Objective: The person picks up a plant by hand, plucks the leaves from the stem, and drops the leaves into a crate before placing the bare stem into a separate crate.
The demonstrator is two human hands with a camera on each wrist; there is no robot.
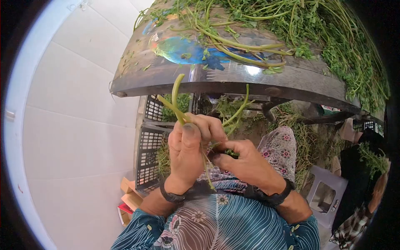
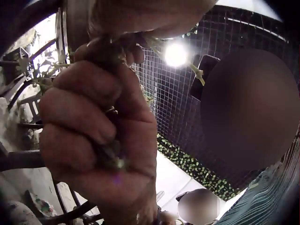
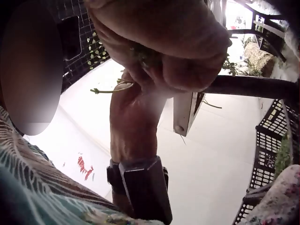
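In the head view the left hand [image 1: 189, 146] grips a few green stems [image 1: 177, 93], whose thick ends stick up above the fist. The right hand [image 1: 250, 164] meets it at the fingertips, its thumb and fingers pinching part of the greens between the hands. One thin stem hangs below the left hand. The left wrist view shows the left hand [image 2: 98, 126] with curled fingers, the other hand above it. In the right wrist view the right hand [image 3: 164, 47] covers most of the greens, and a small sprig [image 3: 105, 90] pokes out at the left.
A wooden table [image 1: 166, 79] bears loose stems and a large heap of greens [image 1: 354, 54]. Black crates [image 1: 148, 154] stand below at the left. Stalks [image 1: 306, 143] lie on the floor, near a grey stool [image 1: 327, 189]. Another person's arm [image 1: 380, 187] is at the right edge.
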